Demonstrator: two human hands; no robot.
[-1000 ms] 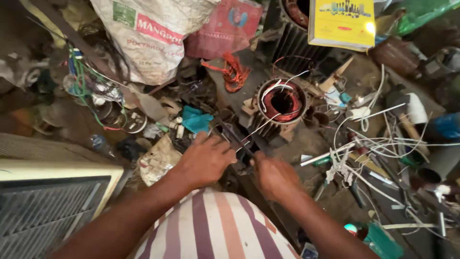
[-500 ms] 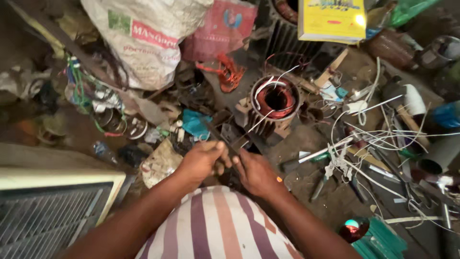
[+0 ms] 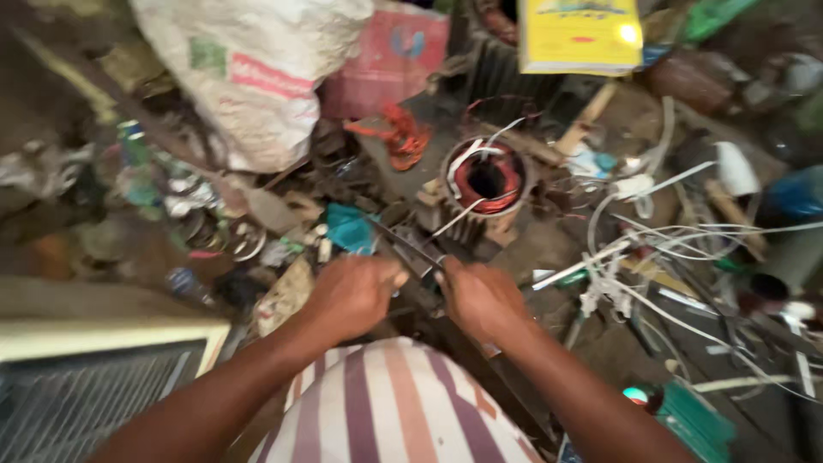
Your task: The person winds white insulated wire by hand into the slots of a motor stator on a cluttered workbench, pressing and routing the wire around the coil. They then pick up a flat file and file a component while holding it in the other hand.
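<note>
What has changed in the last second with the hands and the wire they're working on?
The left hand and right hand have drawn closer together, still gripping the thin dark tool between them. The view has shifted a little, so the motor stator sits slightly higher in the picture. The white wire still runs from the stator to the hands. The white sack, yellow box and cable tangle stayed put.

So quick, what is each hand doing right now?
Left hand: closed, gripping one end of a thin dark metal tool.
Right hand: closed around the same tool's other end.
</note>
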